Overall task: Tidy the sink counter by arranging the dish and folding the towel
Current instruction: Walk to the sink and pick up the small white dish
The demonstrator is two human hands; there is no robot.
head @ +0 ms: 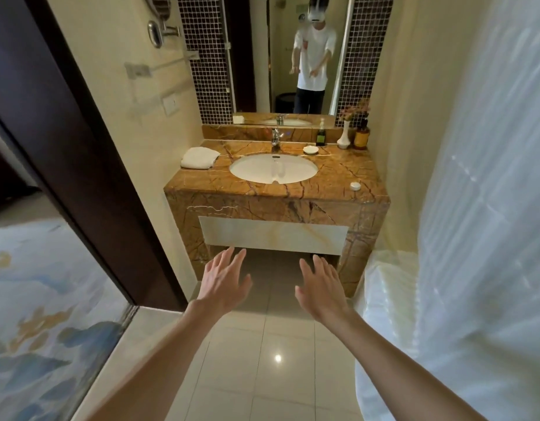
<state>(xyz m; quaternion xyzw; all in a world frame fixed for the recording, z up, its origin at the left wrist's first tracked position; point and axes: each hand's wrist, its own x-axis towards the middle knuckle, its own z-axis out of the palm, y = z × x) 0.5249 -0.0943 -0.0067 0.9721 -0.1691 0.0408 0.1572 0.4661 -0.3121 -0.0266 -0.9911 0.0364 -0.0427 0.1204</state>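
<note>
Towel [199, 158] lies folded at the counter's [338, 174] back-left corner; soap dish [311, 150] sits beside the faucet [275, 137]. Left hand [224, 279] and right hand [320, 288] hover spread, empty, well short: step closer before reaching.

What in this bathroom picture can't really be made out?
- Head view: the label on the dark pump bottle is too small to read.
- Whether the small white dish holds anything: too far away.
- What the small white round thing near the counter's right edge is: too small.
- Space under the counter: in shadow, partly behind the left hand and right hand.
</note>
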